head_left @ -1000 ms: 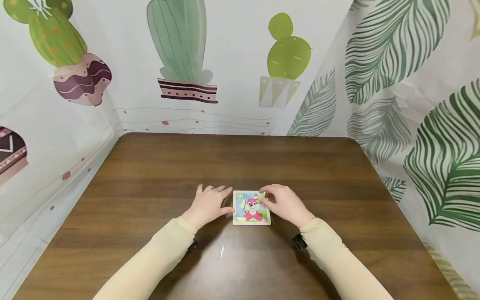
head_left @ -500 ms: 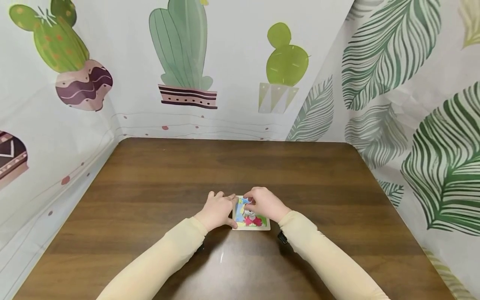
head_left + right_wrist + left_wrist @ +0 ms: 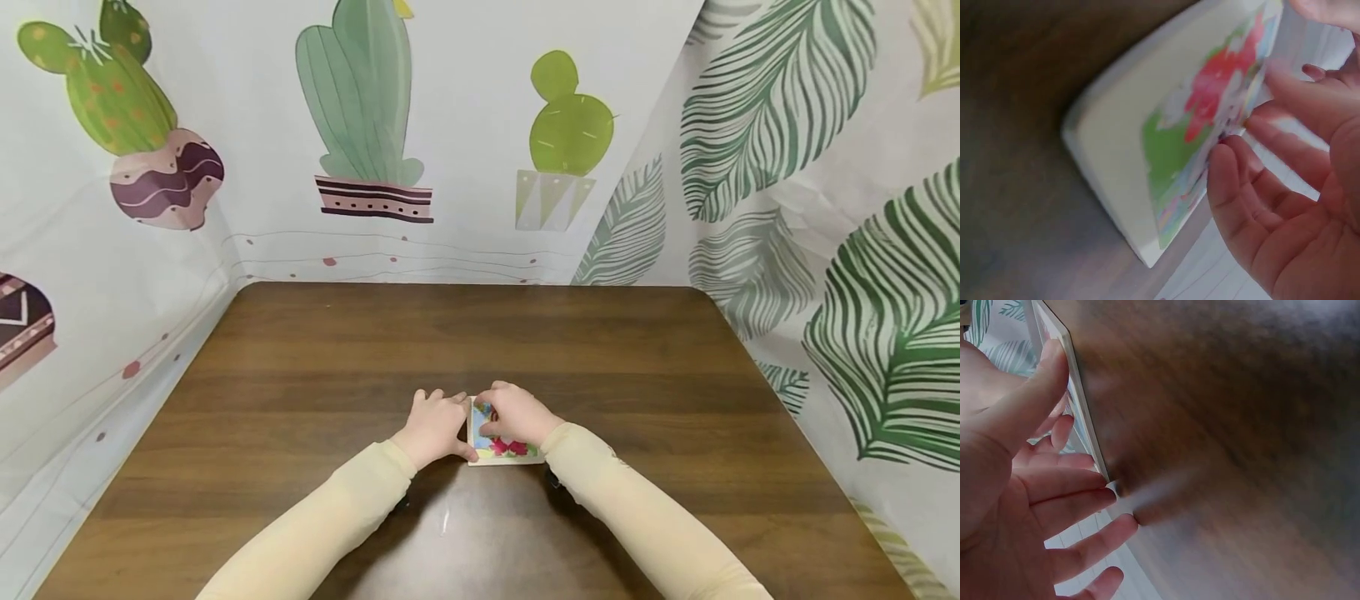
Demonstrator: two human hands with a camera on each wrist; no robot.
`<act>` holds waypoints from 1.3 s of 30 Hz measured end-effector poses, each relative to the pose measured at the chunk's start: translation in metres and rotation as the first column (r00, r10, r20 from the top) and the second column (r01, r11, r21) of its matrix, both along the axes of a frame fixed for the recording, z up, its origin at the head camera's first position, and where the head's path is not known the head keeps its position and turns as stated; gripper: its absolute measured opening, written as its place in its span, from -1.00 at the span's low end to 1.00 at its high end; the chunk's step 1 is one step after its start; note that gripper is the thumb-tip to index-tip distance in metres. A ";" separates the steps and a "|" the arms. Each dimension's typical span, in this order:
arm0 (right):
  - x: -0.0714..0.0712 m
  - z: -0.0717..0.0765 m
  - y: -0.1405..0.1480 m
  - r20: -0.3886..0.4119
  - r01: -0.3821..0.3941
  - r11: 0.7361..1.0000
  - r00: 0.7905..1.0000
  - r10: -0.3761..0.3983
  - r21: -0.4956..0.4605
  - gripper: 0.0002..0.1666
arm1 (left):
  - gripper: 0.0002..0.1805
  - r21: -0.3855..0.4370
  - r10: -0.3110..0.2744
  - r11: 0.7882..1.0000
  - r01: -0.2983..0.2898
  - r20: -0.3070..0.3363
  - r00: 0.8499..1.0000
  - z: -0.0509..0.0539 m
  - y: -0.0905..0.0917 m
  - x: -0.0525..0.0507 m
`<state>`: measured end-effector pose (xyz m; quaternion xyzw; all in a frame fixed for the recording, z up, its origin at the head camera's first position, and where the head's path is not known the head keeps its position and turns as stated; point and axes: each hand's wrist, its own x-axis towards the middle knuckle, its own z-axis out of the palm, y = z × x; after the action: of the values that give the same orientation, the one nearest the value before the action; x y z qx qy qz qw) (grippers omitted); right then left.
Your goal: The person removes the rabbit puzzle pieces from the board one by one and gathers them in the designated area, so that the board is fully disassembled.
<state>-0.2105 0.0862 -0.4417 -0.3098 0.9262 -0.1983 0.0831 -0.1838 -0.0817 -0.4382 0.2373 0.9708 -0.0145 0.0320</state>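
Observation:
A small square jigsaw puzzle (image 3: pixel 510 460) with a pale frame lies flat on the table; its picture shows a red and white dog, largely covered by my right hand in the head view. My left hand (image 3: pixel 437 427) is at its left edge. In the left wrist view the thumb (image 3: pixel 1047 381) rests on the frame, and the fairly straight fingers reach the far corner and the tabletop. My right hand (image 3: pixel 521 414) arches over the picture. Its bent fingers (image 3: pixel 1225 181) touch or hover just above the printed surface; whether a piece is between them is hidden.
A brown wood-grain table (image 3: pixel 300 350) extends around the puzzle on all sides. White cloth (image 3: pixel 472 100) printed with cacti and leaves stands behind it and along both sides. Dark straps (image 3: pixel 553 477) show at both wrists.
My right hand has moved left, from the puzzle's upper right side to over its picture. My left hand has come in to the right and touches the left edge.

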 end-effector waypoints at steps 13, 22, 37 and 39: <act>-0.006 0.002 -0.010 0.001 0.004 0.999 1.000 -0.004 0.039 -0.50 | -0.09 0.062 -0.024 0.998 0.029 -0.072 0.997 -0.001 -0.010 -0.006; -0.009 0.003 -0.014 -0.042 -0.021 0.998 0.999 0.024 0.057 -0.54 | -0.18 0.055 -0.045 0.997 0.051 -0.111 0.993 0.001 -0.014 -0.007; -0.024 0.003 -0.018 -0.099 -0.096 0.995 0.990 0.097 0.018 -0.94 | -0.33 -0.036 -0.066 0.998 0.060 -0.190 0.980 -0.004 -0.004 -0.006; -0.026 0.004 -0.018 -0.075 -0.099 0.994 0.992 0.102 0.038 -0.93 | -0.34 -0.038 -0.068 0.997 0.061 -0.191 0.979 -0.005 -0.003 -0.006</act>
<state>-0.2366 0.0679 -0.4376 -0.3619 0.9152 -0.1660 0.0627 -0.1897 -0.0847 -0.4428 0.2656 0.9608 -0.0540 -0.0585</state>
